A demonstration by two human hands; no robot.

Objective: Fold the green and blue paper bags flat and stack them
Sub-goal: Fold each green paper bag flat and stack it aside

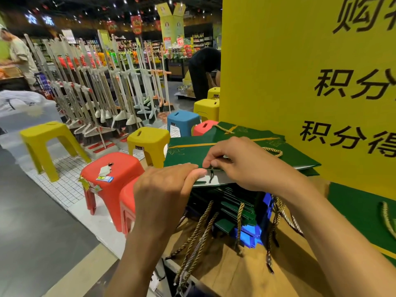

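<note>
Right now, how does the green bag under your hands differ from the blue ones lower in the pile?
The green bag lies on top of the pile, its broad face showing; the blue bags sit low down, only their edges peeking out. The left hand and right hand grip the green bag's near edge; no hand touches the blue bags. Both are paper bags in the same pile.

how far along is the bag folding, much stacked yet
Done: a stack of flattened dark green paper bags, with a few bright blue paper bags low in it, rope handles hanging down. In hand: the left hand and right hand pinch the near edge of the top green gold-striped paper bag, lying on that stack. Left: possibly another green paper bag at the right.
</note>
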